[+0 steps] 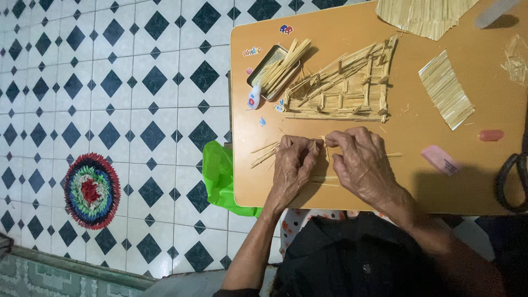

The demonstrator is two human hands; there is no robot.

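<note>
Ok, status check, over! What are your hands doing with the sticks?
Left hand and right hand both pinching thin straw sticks at table edge. Straw frame lies just beyond, untouched. Nothing between them.

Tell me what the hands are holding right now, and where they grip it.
Both the left hand and the right hand pinch thin straw sticks near the middle, fingertips meeting on the table.

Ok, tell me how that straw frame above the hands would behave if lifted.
The straw frame is probably very light, being thin sticks with open gaps. It likely flexes or breaks at its joints if raised by one corner. A push would probably slide it on the smooth table, not roll it.
</note>
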